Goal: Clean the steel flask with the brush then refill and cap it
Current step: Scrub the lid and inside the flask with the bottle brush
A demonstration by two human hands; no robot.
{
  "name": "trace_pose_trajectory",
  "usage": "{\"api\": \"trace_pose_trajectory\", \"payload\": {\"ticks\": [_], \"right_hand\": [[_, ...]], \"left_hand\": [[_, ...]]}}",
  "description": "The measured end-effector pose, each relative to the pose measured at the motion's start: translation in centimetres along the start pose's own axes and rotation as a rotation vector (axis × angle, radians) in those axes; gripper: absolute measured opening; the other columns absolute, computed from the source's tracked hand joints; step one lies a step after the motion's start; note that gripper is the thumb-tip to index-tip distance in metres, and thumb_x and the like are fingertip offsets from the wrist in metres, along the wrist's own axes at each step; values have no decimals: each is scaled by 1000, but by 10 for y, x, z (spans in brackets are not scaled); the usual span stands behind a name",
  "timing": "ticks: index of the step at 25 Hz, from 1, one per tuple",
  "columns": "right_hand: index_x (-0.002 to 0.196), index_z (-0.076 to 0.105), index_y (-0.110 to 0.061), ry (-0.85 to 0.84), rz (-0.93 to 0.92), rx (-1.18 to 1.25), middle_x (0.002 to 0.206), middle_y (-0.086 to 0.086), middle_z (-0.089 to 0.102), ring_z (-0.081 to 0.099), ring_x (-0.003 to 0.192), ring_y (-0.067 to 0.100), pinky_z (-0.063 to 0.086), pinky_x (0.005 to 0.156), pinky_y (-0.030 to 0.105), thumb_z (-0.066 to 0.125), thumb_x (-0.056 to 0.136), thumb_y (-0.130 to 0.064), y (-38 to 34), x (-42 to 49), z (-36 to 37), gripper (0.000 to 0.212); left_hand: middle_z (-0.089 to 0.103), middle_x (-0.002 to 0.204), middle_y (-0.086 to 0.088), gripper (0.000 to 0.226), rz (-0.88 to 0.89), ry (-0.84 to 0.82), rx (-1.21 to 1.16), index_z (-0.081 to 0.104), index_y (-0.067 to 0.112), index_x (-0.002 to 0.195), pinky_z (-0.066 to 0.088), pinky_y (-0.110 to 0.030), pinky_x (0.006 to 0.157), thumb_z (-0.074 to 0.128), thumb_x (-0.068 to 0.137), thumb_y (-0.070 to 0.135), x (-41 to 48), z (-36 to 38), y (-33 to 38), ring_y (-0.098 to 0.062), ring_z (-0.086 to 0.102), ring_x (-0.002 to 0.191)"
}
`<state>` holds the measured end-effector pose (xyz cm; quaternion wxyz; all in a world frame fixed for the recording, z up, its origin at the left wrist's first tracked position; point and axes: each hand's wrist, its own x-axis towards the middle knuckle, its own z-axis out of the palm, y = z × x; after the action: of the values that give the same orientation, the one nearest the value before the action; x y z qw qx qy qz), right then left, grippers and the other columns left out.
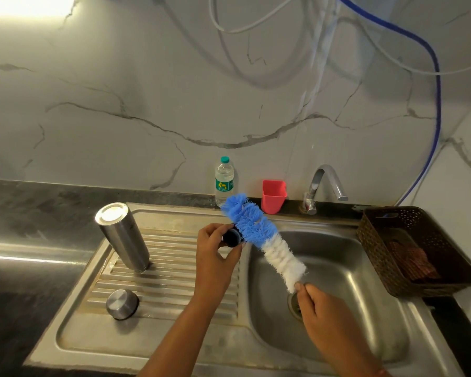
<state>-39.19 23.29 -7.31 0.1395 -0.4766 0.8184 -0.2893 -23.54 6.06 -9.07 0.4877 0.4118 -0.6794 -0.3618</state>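
We see the flask (123,236) standing mouth-down on the drainboard (174,289), base up and axis near upright, its mouth hidden. The cap (122,304) sits nearer us. Our left hand (215,257) pinches a small dark piece (232,236) we cannot identify. Our right hand (321,311) grips the brush (264,240), its handle hidden and its bristles pointing up-left over the sink (337,257).

Gripping a small dark round piece (231,236) in the curled left hand (215,253) over the sink basin's (346,270) left edge; pinching the brush (259,232) with the right hand (321,306) above that basin
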Motion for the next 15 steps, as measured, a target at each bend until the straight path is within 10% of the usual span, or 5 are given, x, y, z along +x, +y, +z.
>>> {"api": "trace_pose_trajectory", "payload": {"ticks": [10,15], "right_hand": [[77,56,-23,28,1,-19,56,-4,59,58,57,18,49,59,36,38,95,-53,7,-18,-1,39],[74,52,-25,19,19,-32,56,-5,56,58,57,17,48,59,36,39,96,-51,8,-17,-2,37]], "left_hand": [[63,111,17,46,-283,-47,-389,56,28,117,61,-42,87,79,87,3,3,-6,12,-16,67,103],[73,113,4,43,-300,-69,-427,65,23,122,58,-25,84,78,87,2,4,-4,18,-17,69,105]]}}
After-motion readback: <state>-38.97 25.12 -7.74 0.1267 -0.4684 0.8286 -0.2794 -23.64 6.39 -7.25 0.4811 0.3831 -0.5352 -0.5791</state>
